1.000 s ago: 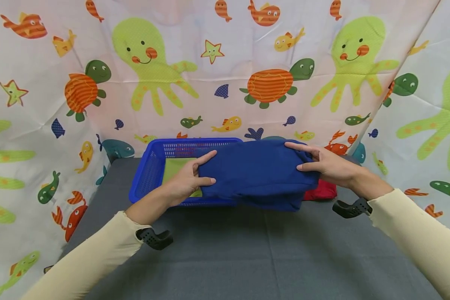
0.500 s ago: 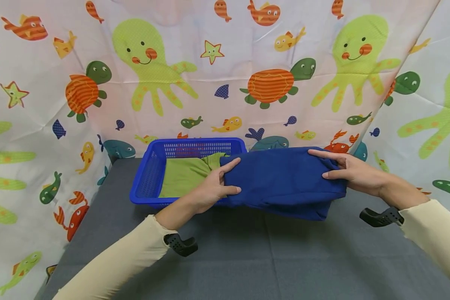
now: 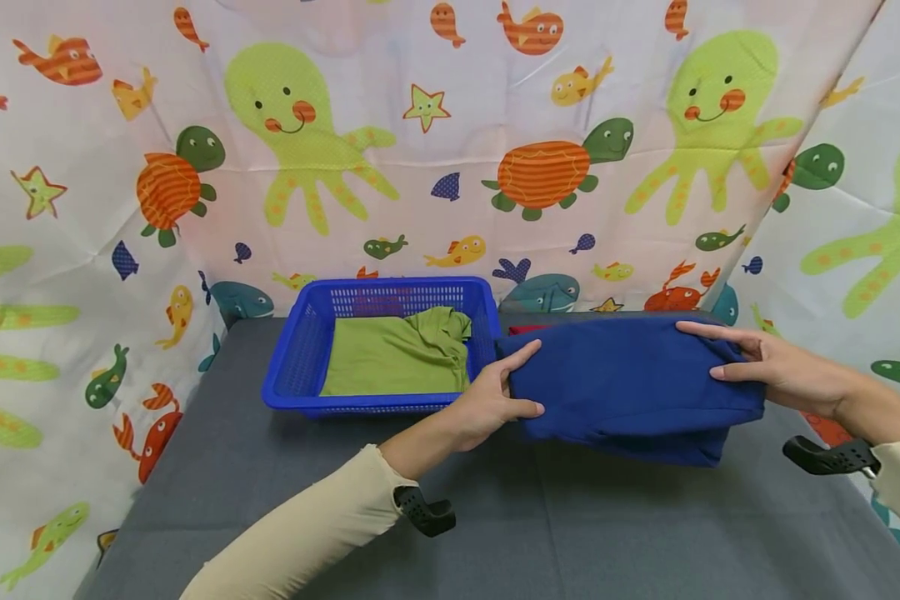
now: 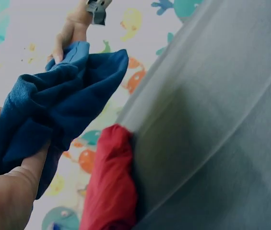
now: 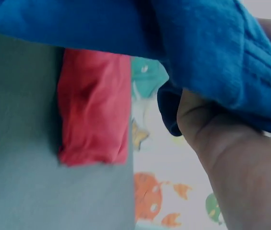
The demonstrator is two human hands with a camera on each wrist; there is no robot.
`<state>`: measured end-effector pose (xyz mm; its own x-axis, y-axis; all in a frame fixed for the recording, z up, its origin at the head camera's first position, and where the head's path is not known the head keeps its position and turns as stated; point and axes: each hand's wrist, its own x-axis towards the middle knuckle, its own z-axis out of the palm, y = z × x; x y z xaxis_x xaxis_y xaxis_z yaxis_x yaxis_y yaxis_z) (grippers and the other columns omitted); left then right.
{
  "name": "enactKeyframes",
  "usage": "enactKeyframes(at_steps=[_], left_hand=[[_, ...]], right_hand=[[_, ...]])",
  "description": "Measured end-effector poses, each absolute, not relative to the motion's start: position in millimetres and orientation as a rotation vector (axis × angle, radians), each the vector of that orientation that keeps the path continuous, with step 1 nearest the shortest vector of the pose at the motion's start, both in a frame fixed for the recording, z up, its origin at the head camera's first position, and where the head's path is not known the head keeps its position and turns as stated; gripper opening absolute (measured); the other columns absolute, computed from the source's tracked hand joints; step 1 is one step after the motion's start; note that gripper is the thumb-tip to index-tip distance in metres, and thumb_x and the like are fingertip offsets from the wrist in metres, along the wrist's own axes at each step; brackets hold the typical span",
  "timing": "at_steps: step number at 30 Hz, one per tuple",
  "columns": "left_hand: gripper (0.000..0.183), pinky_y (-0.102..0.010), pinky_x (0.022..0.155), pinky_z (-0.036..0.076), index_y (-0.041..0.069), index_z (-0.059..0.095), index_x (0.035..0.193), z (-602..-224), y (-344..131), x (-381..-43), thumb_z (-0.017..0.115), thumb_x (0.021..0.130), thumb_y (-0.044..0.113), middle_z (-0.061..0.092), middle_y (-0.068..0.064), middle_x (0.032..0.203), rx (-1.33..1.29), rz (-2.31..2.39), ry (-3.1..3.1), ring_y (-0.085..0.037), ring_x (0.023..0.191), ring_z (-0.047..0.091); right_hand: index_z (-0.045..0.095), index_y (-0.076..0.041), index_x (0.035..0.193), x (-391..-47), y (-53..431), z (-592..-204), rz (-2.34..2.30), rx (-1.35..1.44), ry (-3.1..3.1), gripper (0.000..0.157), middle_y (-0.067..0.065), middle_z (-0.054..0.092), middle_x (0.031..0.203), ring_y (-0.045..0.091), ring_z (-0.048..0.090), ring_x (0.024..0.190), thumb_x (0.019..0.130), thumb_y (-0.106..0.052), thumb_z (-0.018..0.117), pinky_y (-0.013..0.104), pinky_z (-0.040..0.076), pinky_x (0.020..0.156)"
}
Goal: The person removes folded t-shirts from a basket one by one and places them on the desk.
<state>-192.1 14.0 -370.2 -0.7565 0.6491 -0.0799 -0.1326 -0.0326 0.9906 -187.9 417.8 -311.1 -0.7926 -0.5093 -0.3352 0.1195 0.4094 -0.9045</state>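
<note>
Both hands hold a folded blue cloth garment (image 3: pixel 630 379), raised above the grey table to the right of the basket. My left hand (image 3: pixel 483 404) pinches its left end between thumb and fingers. At the opposite end, my right hand (image 3: pixel 795 375) grips it with the thumb on the near face. In the right wrist view, the thumb presses into the folds of the blue garment (image 5: pixel 202 48). Behind and below it lies a folded red cloth (image 5: pixel 94 110), also visible in the left wrist view; in the head view the blue garment hides most of it.
A blue plastic basket (image 3: pixel 288 362) stands at the back left of the table (image 3: pixel 315 492). Inside lies a green cloth (image 3: pixel 390 358), crumpled at its right end. A curtain (image 3: pixel 435 200) printed with sea animals surrounds the table at the back and sides.
Both hands have carried the blue garment rightward and a little nearer, away from over the basket. The green cloth in the basket has come fully into sight.
</note>
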Motion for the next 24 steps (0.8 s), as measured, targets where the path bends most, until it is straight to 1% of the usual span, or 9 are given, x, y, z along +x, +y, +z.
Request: enactKeyframes(at_steps=[2, 3, 5, 7, 8, 10, 13, 18, 24], left_hand=[[0.090, -0.021, 0.072, 0.049, 0.029, 0.025, 0.161, -376, 24, -190, 0.061, 0.091, -0.013, 0.019, 0.002, 0.169, 0.522, 1.869, 1.667, -0.004, 0.055, 0.040], [0.090, -0.021, 0.077, 0.052, 0.029, 0.025, 0.161, -380, 30, -189, 0.061, 0.091, -0.013, 0.023, 0.001, 0.168, 0.517, 1.885, 1.644, -0.003, 0.065, 0.051], [0.089, -0.027, 0.090, 0.056, 0.028, 0.025, 0.161, -388, 41, -187, 0.059, 0.091, -0.015, 0.034, -0.003, 0.164, 0.502, 1.919, 1.585, -0.009, 0.098, 0.065], [0.089, -0.034, 0.103, 0.053, 0.025, 0.025, 0.162, -395, 52, -184, 0.057, 0.090, -0.018, 0.041, -0.007, 0.161, 0.490, 1.954, 1.527, -0.017, 0.130, 0.057], [0.089, -0.037, 0.106, 0.052, 0.024, 0.025, 0.162, -398, 57, -183, 0.057, 0.090, -0.018, 0.042, -0.008, 0.160, 0.492, 1.964, 1.513, -0.021, 0.134, 0.055], [0.089, -0.042, 0.110, 0.048, 0.021, 0.025, 0.162, -404, 67, -180, 0.057, 0.089, -0.020, 0.044, -0.010, 0.158, 0.487, 1.980, 1.486, -0.026, 0.140, 0.051], [0.089, -0.044, 0.111, 0.046, 0.021, 0.028, 0.161, -410, 80, -176, 0.058, 0.088, -0.020, 0.043, -0.008, 0.159, 0.463, 1.986, 1.480, -0.024, 0.140, 0.050], [0.090, -0.046, 0.113, 0.044, 0.020, 0.029, 0.161, -417, 98, -169, 0.058, 0.087, -0.022, 0.041, -0.007, 0.160, 0.425, 2.009, 1.427, -0.022, 0.141, 0.048], [0.090, -0.046, 0.114, 0.043, 0.019, 0.030, 0.160, -425, 111, -158, 0.057, 0.086, -0.024, 0.041, -0.007, 0.160, 0.386, 2.004, 1.387, -0.023, 0.142, 0.046]], right_hand=[[0.011, -0.024, 0.164, -186, 427, -316, -1.401, -0.309, 2.093, 0.067, -0.027, 0.038, 0.144, -0.005, 0.057, 0.124, 0.107, -0.006, 0.041, 0.030, 0.057, 0.096], [0.011, -0.024, 0.164, -186, 431, -319, -1.393, -0.288, 2.102, 0.067, -0.028, 0.038, 0.143, -0.005, 0.057, 0.123, 0.107, -0.007, 0.041, 0.030, 0.057, 0.095], [0.011, -0.026, 0.164, -185, 440, -323, -1.376, -0.250, 2.117, 0.067, -0.030, 0.037, 0.140, -0.007, 0.057, 0.120, 0.108, -0.008, 0.042, 0.031, 0.057, 0.094], [0.011, -0.027, 0.164, -185, 450, -327, -1.377, -0.233, 2.107, 0.067, -0.033, 0.039, 0.137, -0.007, 0.058, 0.119, 0.108, -0.008, 0.041, 0.031, 0.058, 0.093], [0.011, -0.028, 0.164, -185, 455, -329, -1.390, -0.232, 2.085, 0.066, -0.035, 0.040, 0.137, -0.007, 0.059, 0.119, 0.108, -0.008, 0.040, 0.032, 0.058, 0.094], [0.010, -0.028, 0.164, -185, 465, -333, -1.426, -0.249, 2.019, 0.065, -0.036, 0.043, 0.137, -0.003, 0.060, 0.120, 0.109, -0.006, 0.037, 0.035, 0.058, 0.095], [0.010, -0.030, 0.164, -182, 478, -339, -1.460, -0.246, 1.957, 0.065, -0.038, 0.046, 0.135, 0.000, 0.062, 0.120, 0.109, -0.004, 0.033, 0.038, 0.059, 0.095], [0.011, -0.033, 0.163, -174, 495, -345, -1.404, -0.197, 2.005, 0.064, -0.043, 0.045, 0.130, -0.004, 0.062, 0.116, 0.110, -0.006, 0.034, 0.036, 0.059, 0.092], [0.016, -0.044, 0.160, -166, 508, -350, -1.454, -0.128, 1.873, 0.064, -0.040, 0.051, 0.129, 0.003, 0.065, 0.117, 0.110, -0.007, 0.032, 0.041, 0.059, 0.095]])
